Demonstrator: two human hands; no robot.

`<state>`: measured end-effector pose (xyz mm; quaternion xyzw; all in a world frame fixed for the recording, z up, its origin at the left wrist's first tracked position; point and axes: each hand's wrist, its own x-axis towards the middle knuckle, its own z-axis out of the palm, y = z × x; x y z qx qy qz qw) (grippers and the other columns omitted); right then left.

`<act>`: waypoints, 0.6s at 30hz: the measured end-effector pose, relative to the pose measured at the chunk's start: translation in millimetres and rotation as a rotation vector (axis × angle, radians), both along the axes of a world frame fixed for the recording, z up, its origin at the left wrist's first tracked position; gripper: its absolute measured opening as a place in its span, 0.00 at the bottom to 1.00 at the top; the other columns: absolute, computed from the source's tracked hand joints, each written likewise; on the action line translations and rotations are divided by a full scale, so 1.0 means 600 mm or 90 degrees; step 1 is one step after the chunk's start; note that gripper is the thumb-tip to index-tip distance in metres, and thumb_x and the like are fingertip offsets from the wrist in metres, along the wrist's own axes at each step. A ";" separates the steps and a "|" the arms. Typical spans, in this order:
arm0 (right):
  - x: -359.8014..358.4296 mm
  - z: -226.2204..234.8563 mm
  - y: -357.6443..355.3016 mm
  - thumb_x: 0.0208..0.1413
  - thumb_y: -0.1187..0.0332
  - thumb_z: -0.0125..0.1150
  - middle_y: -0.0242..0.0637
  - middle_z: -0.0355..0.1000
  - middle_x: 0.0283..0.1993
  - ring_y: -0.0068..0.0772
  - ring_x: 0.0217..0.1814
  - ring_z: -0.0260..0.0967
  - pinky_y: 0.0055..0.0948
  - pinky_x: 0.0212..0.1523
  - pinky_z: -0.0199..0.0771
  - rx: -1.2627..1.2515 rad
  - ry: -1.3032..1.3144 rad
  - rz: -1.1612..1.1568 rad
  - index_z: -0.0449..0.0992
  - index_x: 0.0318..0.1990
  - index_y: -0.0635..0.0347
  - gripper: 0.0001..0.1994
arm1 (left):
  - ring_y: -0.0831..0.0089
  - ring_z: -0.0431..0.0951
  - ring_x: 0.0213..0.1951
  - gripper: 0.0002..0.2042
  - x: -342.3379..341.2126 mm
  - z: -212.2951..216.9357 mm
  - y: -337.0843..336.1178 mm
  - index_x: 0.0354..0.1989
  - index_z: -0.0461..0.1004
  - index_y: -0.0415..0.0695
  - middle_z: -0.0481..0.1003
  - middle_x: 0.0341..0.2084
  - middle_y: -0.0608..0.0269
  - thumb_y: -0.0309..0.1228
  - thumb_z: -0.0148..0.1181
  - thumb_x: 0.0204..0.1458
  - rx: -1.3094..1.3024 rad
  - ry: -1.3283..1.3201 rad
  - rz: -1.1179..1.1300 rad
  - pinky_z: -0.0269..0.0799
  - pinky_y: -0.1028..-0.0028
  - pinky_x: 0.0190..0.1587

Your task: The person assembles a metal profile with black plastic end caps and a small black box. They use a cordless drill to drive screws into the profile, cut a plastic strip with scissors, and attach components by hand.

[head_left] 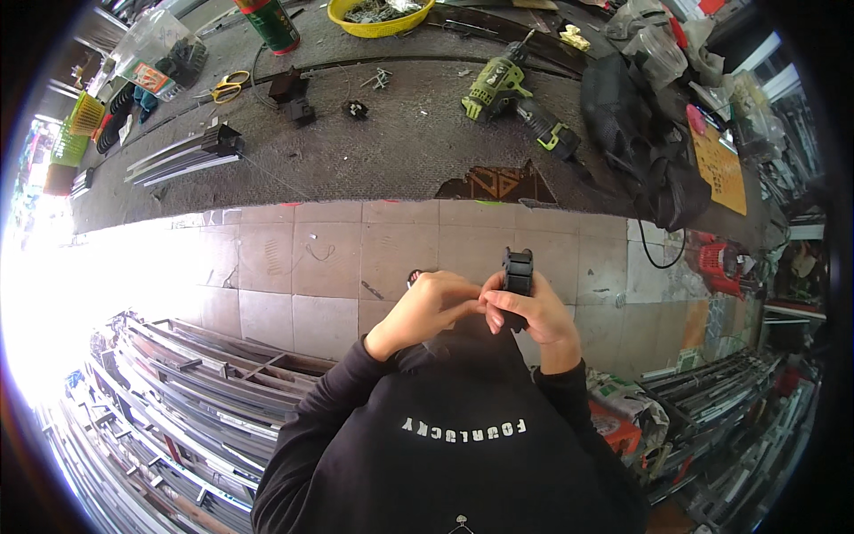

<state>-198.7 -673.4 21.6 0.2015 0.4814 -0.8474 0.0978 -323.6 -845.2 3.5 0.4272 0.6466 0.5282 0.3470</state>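
Note:
In front of my body, over the tiled floor, my right hand (544,319) is closed around a narrow black block-like part (517,272) with notched edges, its upper end standing out above the fingers. My left hand (429,307) is closed, its fingertips meeting those of my right hand just beside the part. What the left fingers pinch, if anything, is hidden. On the workbench (356,169) ahead lie a green cordless drill (498,84), yellow-handled scissors (229,86), short dark metal profiles (191,153) and several small black pieces (301,110).
A black bag (623,116) with a hanging strap occupies the bench's right side. Along the far edge stand a yellow basket (378,28) of small hardware and a green-red can (269,25). Long metal bars (205,400) are stacked at my left. A red plastic basket (722,267) sits at the right.

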 end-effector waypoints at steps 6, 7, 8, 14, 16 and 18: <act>-0.011 0.003 0.023 0.61 0.65 0.64 0.47 0.79 0.41 0.30 0.27 0.76 0.27 0.32 0.75 0.166 -0.056 -0.052 0.51 0.71 0.70 0.38 | 0.71 0.82 0.28 0.05 -0.052 -0.016 -0.014 0.35 0.82 0.39 0.81 0.26 0.57 0.27 0.65 0.55 -0.058 0.068 0.174 0.73 0.72 0.30; -0.006 0.007 0.033 0.61 0.64 0.63 0.47 0.79 0.42 0.31 0.27 0.76 0.27 0.33 0.76 0.198 -0.077 -0.044 0.49 0.72 0.70 0.38 | 0.74 0.83 0.28 0.05 -0.058 -0.018 -0.013 0.34 0.82 0.39 0.82 0.26 0.57 0.27 0.64 0.56 -0.080 0.045 0.227 0.73 0.73 0.29; -0.001 0.012 0.043 0.62 0.63 0.62 0.47 0.79 0.44 0.31 0.28 0.77 0.26 0.33 0.76 0.232 -0.098 -0.036 0.46 0.73 0.69 0.39 | 0.73 0.84 0.36 0.09 -0.065 -0.021 -0.013 0.37 0.81 0.36 0.83 0.29 0.59 0.30 0.59 0.62 -0.175 -0.064 0.234 0.78 0.72 0.39; 0.017 0.036 0.084 0.62 0.69 0.59 0.44 0.74 0.56 0.27 0.37 0.76 0.27 0.43 0.76 0.315 -0.033 0.102 0.47 0.75 0.63 0.38 | 0.60 0.79 0.52 0.10 -0.077 -0.043 0.055 0.44 0.68 0.43 0.71 0.59 0.44 0.37 0.49 0.69 0.017 -0.731 0.140 0.78 0.68 0.54; 0.018 0.037 0.090 0.60 0.71 0.61 0.43 0.72 0.58 0.26 0.42 0.75 0.27 0.48 0.74 0.295 0.033 0.194 0.53 0.74 0.63 0.36 | 0.59 0.70 0.63 0.10 -0.073 -0.045 0.092 0.41 0.66 0.45 0.67 0.63 0.44 0.39 0.47 0.69 0.116 -0.851 0.048 0.70 0.64 0.64; 0.017 0.036 0.091 0.58 0.72 0.64 0.39 0.74 0.55 0.25 0.47 0.74 0.26 0.52 0.72 0.283 0.046 0.263 0.60 0.71 0.63 0.33 | 0.58 0.68 0.64 0.10 -0.077 -0.038 0.115 0.42 0.67 0.46 0.64 0.65 0.43 0.39 0.48 0.69 0.169 -0.880 -0.020 0.66 0.62 0.67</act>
